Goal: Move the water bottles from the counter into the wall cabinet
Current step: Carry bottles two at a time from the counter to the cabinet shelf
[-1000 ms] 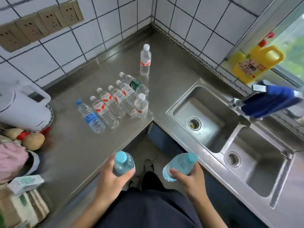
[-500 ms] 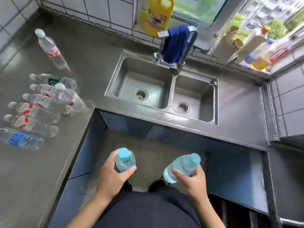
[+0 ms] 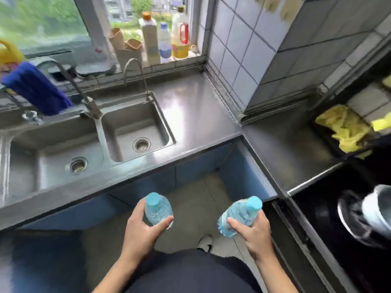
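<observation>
Stainless steel counter point(image 3: 196, 115) wraps around the standing spot in a U, with grey tiled wall point(image 3: 243, 49) rising from its far right corner and a window point(image 3: 42, 20) behind its back edge. Set into the counter's left stretch is a double sink point(image 3: 84, 142), a tall faucet point(image 3: 69, 81) rising at its back rim with a blue cloth point(image 3: 36, 89) draped near it. Detergent bottles point(image 3: 165, 34) stand in a cluster on the sill along the back edge. At the right edge a yellow rag point(image 3: 344, 127) lies crumpled, and a blurred metal pot point(image 3: 366, 214) sits lower down. Below the counter's front edge, over the floor, the left hand point(image 3: 141, 231) wraps closed around one water bottle point(image 3: 158, 210), held upright with its blue cap up, while the right hand point(image 3: 254, 233) clasps a second water bottle point(image 3: 239, 216), tilted with its cap toward the counter.
</observation>
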`<action>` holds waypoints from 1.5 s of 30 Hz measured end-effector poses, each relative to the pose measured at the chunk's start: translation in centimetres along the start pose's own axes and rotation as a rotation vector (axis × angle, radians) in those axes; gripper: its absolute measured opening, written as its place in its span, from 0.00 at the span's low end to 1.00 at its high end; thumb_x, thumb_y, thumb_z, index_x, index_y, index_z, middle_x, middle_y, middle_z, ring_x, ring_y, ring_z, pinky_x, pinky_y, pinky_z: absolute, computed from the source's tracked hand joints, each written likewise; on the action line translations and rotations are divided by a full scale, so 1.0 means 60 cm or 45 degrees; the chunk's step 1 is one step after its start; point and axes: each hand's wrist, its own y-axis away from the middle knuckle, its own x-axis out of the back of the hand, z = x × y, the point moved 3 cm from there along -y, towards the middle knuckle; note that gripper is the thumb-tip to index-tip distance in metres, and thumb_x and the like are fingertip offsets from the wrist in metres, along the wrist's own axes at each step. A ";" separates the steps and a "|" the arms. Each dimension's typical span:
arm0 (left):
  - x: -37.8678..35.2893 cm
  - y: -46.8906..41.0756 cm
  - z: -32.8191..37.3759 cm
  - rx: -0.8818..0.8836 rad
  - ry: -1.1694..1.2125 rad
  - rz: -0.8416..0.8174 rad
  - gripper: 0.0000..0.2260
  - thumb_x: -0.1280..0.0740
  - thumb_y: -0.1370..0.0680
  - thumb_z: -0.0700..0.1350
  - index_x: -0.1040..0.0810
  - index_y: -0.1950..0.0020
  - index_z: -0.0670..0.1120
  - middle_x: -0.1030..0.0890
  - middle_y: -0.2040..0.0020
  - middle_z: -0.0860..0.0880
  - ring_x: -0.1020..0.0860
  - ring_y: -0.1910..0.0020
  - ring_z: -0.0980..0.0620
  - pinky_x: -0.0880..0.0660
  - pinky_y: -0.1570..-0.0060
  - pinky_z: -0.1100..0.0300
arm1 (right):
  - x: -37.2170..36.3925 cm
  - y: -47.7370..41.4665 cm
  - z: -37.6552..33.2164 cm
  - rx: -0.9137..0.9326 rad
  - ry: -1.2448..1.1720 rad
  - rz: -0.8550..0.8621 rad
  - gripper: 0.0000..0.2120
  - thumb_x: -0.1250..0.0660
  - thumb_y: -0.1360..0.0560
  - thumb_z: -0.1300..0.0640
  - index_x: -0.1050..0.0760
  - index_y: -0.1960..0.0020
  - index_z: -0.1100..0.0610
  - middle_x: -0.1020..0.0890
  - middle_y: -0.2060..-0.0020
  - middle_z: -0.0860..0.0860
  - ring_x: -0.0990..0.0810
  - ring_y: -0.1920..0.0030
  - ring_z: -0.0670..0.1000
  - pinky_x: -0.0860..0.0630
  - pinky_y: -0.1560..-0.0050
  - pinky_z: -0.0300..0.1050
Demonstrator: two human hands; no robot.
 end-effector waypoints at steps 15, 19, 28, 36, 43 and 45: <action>-0.450 -0.148 0.221 -0.397 -0.297 -0.837 0.24 0.17 0.33 0.57 0.19 0.39 0.61 0.12 0.46 0.54 0.14 0.48 0.57 0.17 0.49 0.62 | 0.302 0.003 0.109 -0.275 -0.397 0.752 0.25 0.18 0.41 0.47 0.18 0.47 0.53 0.11 0.55 0.51 0.12 0.55 0.50 0.19 0.54 0.38; -0.498 -0.173 0.249 -0.407 -0.316 -0.940 0.24 0.17 0.34 0.57 0.18 0.41 0.57 0.12 0.49 0.52 0.14 0.52 0.57 0.19 0.54 0.66 | 0.328 -0.004 0.119 -0.323 -0.384 0.847 0.23 0.18 0.38 0.52 0.19 0.45 0.53 0.11 0.55 0.52 0.11 0.55 0.50 0.17 0.52 0.45; -0.664 -0.377 0.380 -0.456 -0.261 -1.173 0.26 0.17 0.33 0.58 0.20 0.40 0.52 0.13 0.52 0.49 0.14 0.55 0.48 0.15 0.51 0.40 | 0.389 -0.221 0.005 -0.206 -0.368 1.026 0.21 0.17 0.40 0.48 0.17 0.49 0.45 0.11 0.55 0.51 0.11 0.56 0.49 0.17 0.56 0.39; -0.768 -0.460 0.633 -0.710 -0.034 -1.344 0.23 0.16 0.33 0.56 0.18 0.43 0.51 0.13 0.51 0.45 0.14 0.53 0.42 0.17 0.49 0.35 | 0.517 -0.392 -0.200 0.163 -0.259 0.997 0.20 0.16 0.38 0.48 0.17 0.49 0.46 0.10 0.54 0.52 0.11 0.54 0.52 0.15 0.54 0.46; -0.778 -0.424 0.906 -1.013 0.248 -1.358 0.23 0.17 0.33 0.57 0.15 0.42 0.52 0.11 0.49 0.46 0.12 0.51 0.46 0.14 0.49 0.51 | 0.657 -0.412 -0.465 0.612 -0.026 1.007 0.15 0.18 0.35 0.48 0.16 0.50 0.46 0.10 0.56 0.49 0.11 0.56 0.48 0.18 0.56 0.37; -0.770 -0.401 0.985 -1.114 0.336 -1.362 0.21 0.18 0.33 0.57 0.14 0.44 0.52 0.11 0.50 0.45 0.11 0.52 0.47 0.15 0.53 0.56 | 0.684 -0.399 -0.549 0.738 0.013 1.008 0.14 0.18 0.35 0.48 0.16 0.52 0.46 0.10 0.57 0.49 0.11 0.56 0.48 0.17 0.56 0.40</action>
